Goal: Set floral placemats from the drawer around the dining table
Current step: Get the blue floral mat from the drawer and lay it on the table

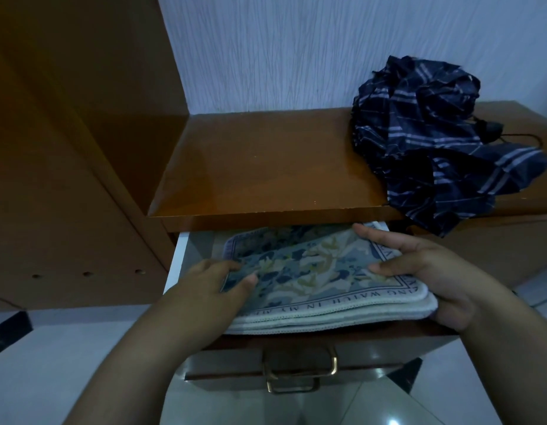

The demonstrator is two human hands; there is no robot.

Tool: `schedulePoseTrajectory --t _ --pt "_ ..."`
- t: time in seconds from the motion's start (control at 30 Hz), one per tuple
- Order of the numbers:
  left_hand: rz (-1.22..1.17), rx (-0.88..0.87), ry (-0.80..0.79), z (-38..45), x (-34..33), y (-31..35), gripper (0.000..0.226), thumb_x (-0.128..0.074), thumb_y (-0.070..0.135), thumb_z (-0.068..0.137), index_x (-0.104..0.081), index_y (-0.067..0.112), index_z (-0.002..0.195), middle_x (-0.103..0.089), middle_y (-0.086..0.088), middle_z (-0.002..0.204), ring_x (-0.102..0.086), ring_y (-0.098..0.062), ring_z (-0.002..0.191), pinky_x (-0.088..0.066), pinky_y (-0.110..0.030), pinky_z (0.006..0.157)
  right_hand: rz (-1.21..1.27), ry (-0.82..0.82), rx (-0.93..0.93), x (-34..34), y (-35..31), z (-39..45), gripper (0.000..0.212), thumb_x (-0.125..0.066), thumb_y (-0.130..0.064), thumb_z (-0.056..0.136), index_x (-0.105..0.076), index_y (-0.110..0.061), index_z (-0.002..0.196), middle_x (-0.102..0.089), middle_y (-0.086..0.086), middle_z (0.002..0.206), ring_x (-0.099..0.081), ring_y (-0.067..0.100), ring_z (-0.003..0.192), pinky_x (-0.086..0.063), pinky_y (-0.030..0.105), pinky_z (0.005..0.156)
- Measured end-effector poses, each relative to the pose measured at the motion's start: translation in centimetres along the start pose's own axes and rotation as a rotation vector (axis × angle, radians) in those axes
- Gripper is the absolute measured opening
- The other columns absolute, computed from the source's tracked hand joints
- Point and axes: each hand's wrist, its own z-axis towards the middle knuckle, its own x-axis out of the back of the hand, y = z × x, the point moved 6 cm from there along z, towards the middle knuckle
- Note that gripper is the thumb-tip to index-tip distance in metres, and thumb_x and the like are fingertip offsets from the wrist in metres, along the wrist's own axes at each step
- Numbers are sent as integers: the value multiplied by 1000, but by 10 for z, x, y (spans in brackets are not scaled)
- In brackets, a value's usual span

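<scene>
White ribbed wall behind a glossy brown wooden surface (266, 161); crumpled navy plaid umbrella (435, 139) lies at its right end, fabric hanging over the front edge. Below, top drawer (177, 256) pulled open, white inner wall, brass bail handle (300, 363) on the front. Stack of floral placemats (312, 280), soft cloth, rounded corners, stitched white edging, blue-and-cream pattern with a lettered border, sits in the drawer, front edge over the drawer front. Left hand (211, 280) pinches the stack's left edge. Right hand (425, 271) grips the right edge, thumb on top.
</scene>
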Motion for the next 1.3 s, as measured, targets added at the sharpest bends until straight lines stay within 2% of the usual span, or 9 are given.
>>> schedulePoseTrajectory --t 0.1,0.2,0.3,0.47,0.63,0.8,0.97,1.07,1.3 --pt "-187 49 -162 -3 -4 1 64 -36 76 88 -54 43 139 -47 12 148 -44 -12 135 -33 -32 110 63 -9 -10 3 -2 -4 60 -50 13 88 -62 -22 134 -69 21 121 -67 45 109 -54 57 89" --pt "-480 137 -182 -5 0 -5 49 -50 67 90 -63 42 131 -57 14 138 -52 -11 126 -36 -32 107 72 -2 -18 6 -1 -5 60 -51 13 87 -61 -21 135 -69 22 122 -67 46 109 -54 57 88" --pt "-741 178 -69 1 11 -15 23 -58 25 101 -75 31 115 -72 0 122 -69 -20 110 -47 -41 106 65 4 -23 7 -4 -6 62 -52 13 83 -60 -19 136 -68 23 123 -67 46 109 -55 57 86" --pt "-923 193 -126 1 9 -18 52 -56 -12 92 -67 24 128 -75 -17 112 -73 -40 98 -55 -50 93 -26 17 -34 6 -5 -5 65 -53 18 80 -60 -17 135 -69 24 120 -67 48 108 -52 61 95" --pt "-877 209 -145 4 6 -24 55 -65 -2 89 -61 34 132 -73 -15 118 -72 -41 100 -53 -58 96 -220 70 -24 3 -6 -3 64 -55 20 83 -63 -19 133 -73 16 116 -70 39 104 -49 53 100" --pt "-911 183 -159 5 6 -21 49 -73 9 88 -62 31 131 -74 -12 116 -73 -37 99 -53 -52 96 -303 81 -19 1 -6 -3 61 -61 16 82 -66 -22 129 -74 11 115 -71 34 105 -48 51 104" --pt "-945 175 -204 -1 10 -19 54 -68 -4 86 -65 31 127 -74 -17 113 -72 -45 97 -53 -57 93 -286 63 -10 -1 -8 -6 35 -72 -24 83 -75 -25 118 -72 3 123 -64 27 120 -41 51 110" --pt "-902 162 -203 0 11 -20 50 -65 -4 89 -67 32 125 -74 -15 115 -73 -43 98 -54 -56 93 -204 25 -53 -3 -4 -5 43 -64 -8 90 -66 -22 130 -73 11 118 -70 35 108 -48 53 103" --pt "-594 10 -54 5 12 -18 30 -68 39 91 -68 45 121 -66 17 126 -72 -9 102 -56 -37 95 -197 -21 -98 -8 0 -8 59 -47 14 92 -56 -22 138 -73 16 115 -71 40 102 -55 52 90"
